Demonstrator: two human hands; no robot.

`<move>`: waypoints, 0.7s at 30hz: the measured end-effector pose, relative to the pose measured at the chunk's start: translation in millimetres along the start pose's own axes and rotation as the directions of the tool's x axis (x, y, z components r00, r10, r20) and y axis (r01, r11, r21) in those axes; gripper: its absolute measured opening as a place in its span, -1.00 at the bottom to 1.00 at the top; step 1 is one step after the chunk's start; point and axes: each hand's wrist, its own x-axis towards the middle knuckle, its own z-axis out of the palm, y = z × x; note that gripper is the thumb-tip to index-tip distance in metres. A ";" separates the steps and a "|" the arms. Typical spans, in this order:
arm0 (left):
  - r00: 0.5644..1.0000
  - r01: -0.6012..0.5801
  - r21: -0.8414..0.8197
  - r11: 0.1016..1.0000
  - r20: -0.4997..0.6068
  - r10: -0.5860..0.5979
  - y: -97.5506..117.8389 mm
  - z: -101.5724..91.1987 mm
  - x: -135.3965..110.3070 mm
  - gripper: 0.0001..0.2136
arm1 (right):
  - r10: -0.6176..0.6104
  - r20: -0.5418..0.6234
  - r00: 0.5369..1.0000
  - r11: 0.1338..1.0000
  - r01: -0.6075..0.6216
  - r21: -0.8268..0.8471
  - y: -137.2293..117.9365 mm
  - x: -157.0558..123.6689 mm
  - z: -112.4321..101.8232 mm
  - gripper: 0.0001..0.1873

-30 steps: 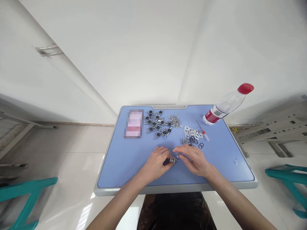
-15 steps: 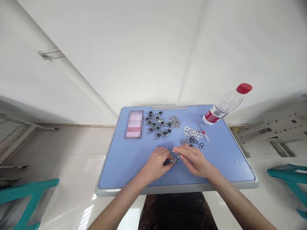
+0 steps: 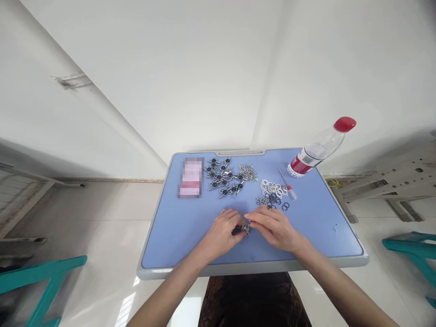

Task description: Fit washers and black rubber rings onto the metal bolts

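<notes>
My left hand point(image 3: 225, 230) is closed around a small metal fitting point(image 3: 245, 228) with thin prongs, near the front middle of the table. Against the fitting's right side, the thumb and fingertips of my right hand point(image 3: 272, 227) are pinched together; what lies between them is too small and covered to make out. Just beyond my right hand are black rubber rings point(image 3: 285, 206), a heap of tiny metal pieces point(image 3: 262, 200) and flat metal plates with holes point(image 3: 269, 186). Several similar fittings with round black centres point(image 3: 224, 182) lie farther back.
Metal pins point(image 3: 248, 172) are piled at the back middle. A screwdriver point(image 3: 289, 187) lies to the right, near a water bottle point(image 3: 304, 159) with a red cap. A blurred pink rectangle point(image 3: 190, 177) rests at the back left. Teal stools point(image 3: 47, 272) flank the blue table point(image 3: 170, 240).
My right hand has moved slightly left, and its fingertips have closed in against the metal fitting. My left hand keeps its hold in nearly the same place.
</notes>
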 end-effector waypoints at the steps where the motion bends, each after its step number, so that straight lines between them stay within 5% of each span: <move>1: 1.000 0.003 0.005 1.000 0.002 -0.003 0.2 -0.1 0.1 -0.91 | -0.010 -0.017 1.000 0.999 0.010 -0.037 0.3 0.2 1.0 -0.69; 4: 1.000 0.010 0.008 1.000 0.003 -0.010 0.4 -0.4 0.1 -0.90 | -0.014 -0.027 1.000 0.996 0.012 -0.085 -0.1 1.7 0.7 -0.77; 9: 1.000 0.001 -0.018 1.000 -0.007 -0.001 -0.3 0.1 -0.1 -0.89 | 0.021 0.016 1.000 0.999 -0.021 0.029 -1.2 0.5 -1.9 -0.62; 15: 1.000 -0.004 -0.002 1.000 -0.014 0.004 -0.2 0.0 0.2 -0.91 | -0.019 -0.040 0.999 0.995 0.015 -0.103 -0.3 -0.5 2.4 -0.70; 21: 1.000 -0.004 -0.018 1.000 -0.014 0.003 -1.1 1.0 -0.3 -0.89 | 0.052 0.011 0.999 0.996 -0.053 0.069 -0.7 -0.7 -1.4 -0.60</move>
